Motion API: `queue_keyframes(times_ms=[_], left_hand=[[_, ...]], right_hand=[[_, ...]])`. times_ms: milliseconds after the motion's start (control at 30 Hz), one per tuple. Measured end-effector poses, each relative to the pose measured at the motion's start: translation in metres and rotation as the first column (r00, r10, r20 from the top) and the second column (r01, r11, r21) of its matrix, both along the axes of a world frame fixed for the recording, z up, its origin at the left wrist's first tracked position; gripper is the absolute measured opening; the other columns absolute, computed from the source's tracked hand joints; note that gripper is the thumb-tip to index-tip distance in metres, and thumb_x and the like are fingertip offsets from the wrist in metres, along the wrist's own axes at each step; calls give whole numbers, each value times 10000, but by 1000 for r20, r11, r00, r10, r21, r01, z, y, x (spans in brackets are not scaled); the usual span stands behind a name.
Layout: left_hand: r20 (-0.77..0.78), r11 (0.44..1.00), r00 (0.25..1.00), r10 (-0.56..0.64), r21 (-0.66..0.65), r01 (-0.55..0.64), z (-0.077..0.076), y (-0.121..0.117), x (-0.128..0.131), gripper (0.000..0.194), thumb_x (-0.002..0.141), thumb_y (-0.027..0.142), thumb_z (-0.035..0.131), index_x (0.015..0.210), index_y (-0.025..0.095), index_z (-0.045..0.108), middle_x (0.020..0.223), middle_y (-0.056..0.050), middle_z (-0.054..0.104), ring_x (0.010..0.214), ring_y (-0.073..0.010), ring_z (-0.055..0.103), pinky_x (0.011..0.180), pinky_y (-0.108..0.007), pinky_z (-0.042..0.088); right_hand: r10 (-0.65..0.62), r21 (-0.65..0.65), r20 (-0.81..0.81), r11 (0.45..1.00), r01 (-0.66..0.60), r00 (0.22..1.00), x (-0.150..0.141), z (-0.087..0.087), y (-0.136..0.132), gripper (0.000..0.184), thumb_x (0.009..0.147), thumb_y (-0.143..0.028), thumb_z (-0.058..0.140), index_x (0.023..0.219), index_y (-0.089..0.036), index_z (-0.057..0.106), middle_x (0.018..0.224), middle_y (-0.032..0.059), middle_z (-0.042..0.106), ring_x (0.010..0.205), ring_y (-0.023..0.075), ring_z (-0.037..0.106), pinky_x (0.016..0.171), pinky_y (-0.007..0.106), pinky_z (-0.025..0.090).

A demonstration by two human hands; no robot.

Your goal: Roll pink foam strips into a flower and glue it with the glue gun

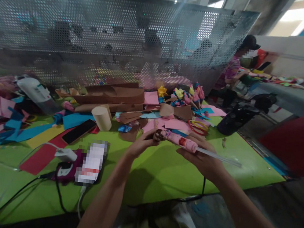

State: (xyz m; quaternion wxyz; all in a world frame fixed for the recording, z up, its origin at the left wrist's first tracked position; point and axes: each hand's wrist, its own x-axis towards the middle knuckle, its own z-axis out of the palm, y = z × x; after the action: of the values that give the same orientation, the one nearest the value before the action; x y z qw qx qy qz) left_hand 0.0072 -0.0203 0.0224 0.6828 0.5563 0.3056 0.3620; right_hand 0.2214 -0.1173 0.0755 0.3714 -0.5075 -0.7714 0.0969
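My right hand (203, 159) is wrapped round a pink glue gun (183, 141) with a red patch on its body. A clear glue stick (218, 157) juts out of its back end toward the right. The gun's brown, dirty nozzle end points left, close to the fingers of my left hand (143, 142). Those fingers are closed together; whatever they pinch is hidden behind the nozzle end. A black cord hangs below my right hand over the table edge. Pink paper (177, 125) lies just beyond both hands.
On the green table (158, 177) are two phones, a purple power strip (69, 170) with cables, a cream paper roll (101, 118), scissors (198, 127), paper flowers (195, 95), a black bottle (236, 118) and coloured sheets. A perforated metal screen (116, 39) stands behind. Another person sits at far right.
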Motion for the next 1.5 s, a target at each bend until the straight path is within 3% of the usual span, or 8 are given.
queue_keyframes(times_ms=[167, 400, 1000, 1233, 1500], left_hand=[[-12, 1000, 1000, -4, 22, 5, 4, -1, 1, 534, 565, 206, 705, 1098, 203, 728, 1114, -39, 688, 1091, -239, 539, 901, -308, 431], [-13, 998, 1000, -19, 64, 19, 6, -1, 2, 525, 586, 225, 705, 1109, 188, 717, 1091, -46, 698, 1042, -241, 550, 878, -314, 428], [-83, 990, 997, -9, 138, 21, -1, 1, 4, 438, 647, 286, 694, 1070, 176, 672, 1024, -40, 657, 984, -227, 531, 873, -317, 419], [-98, 985, 995, -4, 174, 22, -5, 2, 5, 444, 673, 301, 678, 1100, 185, 652, 1069, -43, 660, 1015, -238, 547, 909, -336, 419], [-146, 964, 988, 43, 266, -2, -8, 4, 5, 425, 698, 317, 645, 1102, 186, 631, 1045, -29, 647, 1003, -230, 550, 910, -323, 416]], right_hand=[[30, 22, -65, 999, -28, 997, 0, 0, 1, 164, 905, -377, 622, 832, -230, 618, 857, 56, 654, 792, 227, 612, 723, 366, 485], [64, 32, -16, 997, -63, 998, 2, 1, 3, 138, 909, -362, 621, 858, -235, 645, 891, 71, 676, 844, 248, 620, 758, 399, 497], [-37, 32, 67, 999, 35, 997, 9, 0, -1, 217, 917, -414, 604, 796, -234, 607, 831, 52, 632, 773, 233, 612, 685, 360, 491], [-50, 20, 54, 999, 49, 997, 10, -1, -1, 203, 910, -425, 619, 816, -246, 640, 873, 65, 660, 864, 270, 642, 759, 401, 524], [-55, 38, 115, 998, 51, 992, 14, 1, 0, 207, 923, -433, 593, 842, -245, 619, 859, 62, 664, 820, 251, 636, 744, 386, 516]])
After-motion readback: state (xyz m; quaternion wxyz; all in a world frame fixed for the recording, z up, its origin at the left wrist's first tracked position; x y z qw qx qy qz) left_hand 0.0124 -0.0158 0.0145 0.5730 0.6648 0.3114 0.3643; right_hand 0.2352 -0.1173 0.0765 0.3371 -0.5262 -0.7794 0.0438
